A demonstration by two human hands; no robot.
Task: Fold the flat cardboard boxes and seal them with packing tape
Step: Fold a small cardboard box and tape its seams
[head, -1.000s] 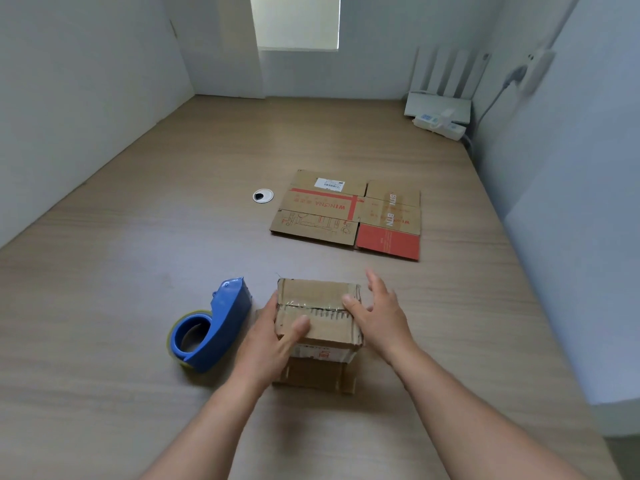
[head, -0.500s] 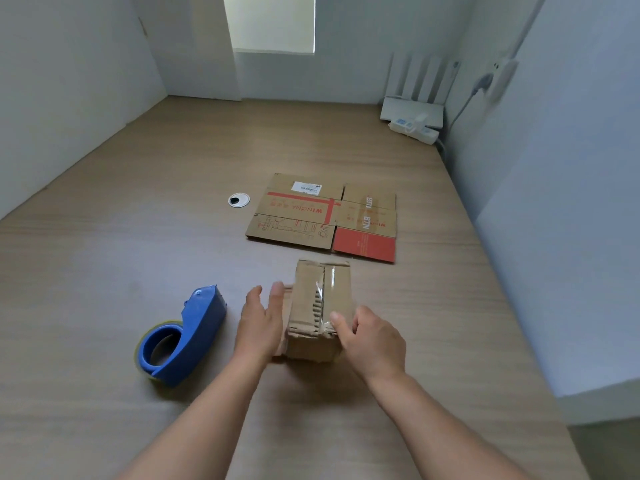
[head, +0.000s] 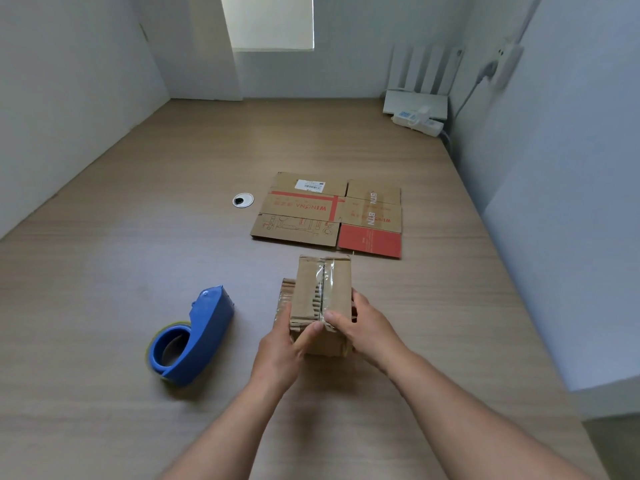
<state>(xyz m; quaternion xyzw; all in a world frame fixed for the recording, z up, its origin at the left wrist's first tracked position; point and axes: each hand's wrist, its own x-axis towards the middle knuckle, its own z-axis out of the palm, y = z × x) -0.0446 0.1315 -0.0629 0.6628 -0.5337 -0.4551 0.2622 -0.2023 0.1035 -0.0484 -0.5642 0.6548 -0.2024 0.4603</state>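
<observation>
Close to the near edge of the table (head: 104, 306), about midway across its width, the left hand (head: 280, 344) and right hand (head: 363, 327) hold the folded box (head: 323, 299) between them. The left fingers curl round its near left corner with the thumb laid on top. The right fingers wrap the right side with the thumb pressed beside the centre seam. The box stands on the table with the seam running away from the person, and a clear tape strip (head: 327, 282) lies along it, puckered toward the near end. The step in hand appears to be pressing the tape down. To do it well, brace the box against the table so it cannot slide, level the two flaps first, then run the thumbs outward from the seam and down over the near edge so the tape tail bonds to the front wall. Avoid squeezing the sides, which would likely bow the flaps and lift the tape. The blue tape dispenser (head: 194, 337) lies left of the box, near but apart, within reach should a second strip be needed. Beyond the box, toward the table's middle, the flat cardboard box (head: 329, 216) lies unfolded and not yet worked. A round cable grommet (head: 243, 200) sits just left of it, and a power strip (head: 417, 121) lies in the far right corner.
</observation>
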